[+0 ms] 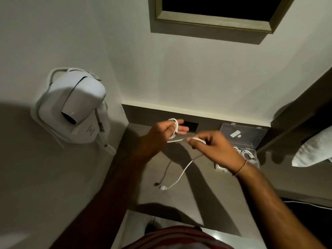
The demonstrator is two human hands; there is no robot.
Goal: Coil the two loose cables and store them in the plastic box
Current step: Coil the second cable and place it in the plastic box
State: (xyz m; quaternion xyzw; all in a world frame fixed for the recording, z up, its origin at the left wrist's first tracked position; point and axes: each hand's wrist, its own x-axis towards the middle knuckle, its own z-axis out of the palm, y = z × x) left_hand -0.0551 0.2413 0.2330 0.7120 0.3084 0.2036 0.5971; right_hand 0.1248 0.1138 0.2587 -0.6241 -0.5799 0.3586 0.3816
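Note:
A white cable (181, 174) is wound in a few loops around the fingers of my left hand (166, 131), held above the grey table. My right hand (214, 147) pinches the same cable a short way along; the rest hangs down in a curve, and its plug end lies on the table (188, 200). At the back right stands the clear plastic box (256, 163) with its lid (244, 134) raised. Inside it lies a coiled white cable (248, 155), partly hidden by my right wrist.
A white hair dryer (75, 105) hangs in its holder on the left wall, its cord dangling. A dark socket plate (192, 125) sits in the back panel. A white pillow (316, 150) lies at the right edge. A framed picture (215, 20) hangs above.

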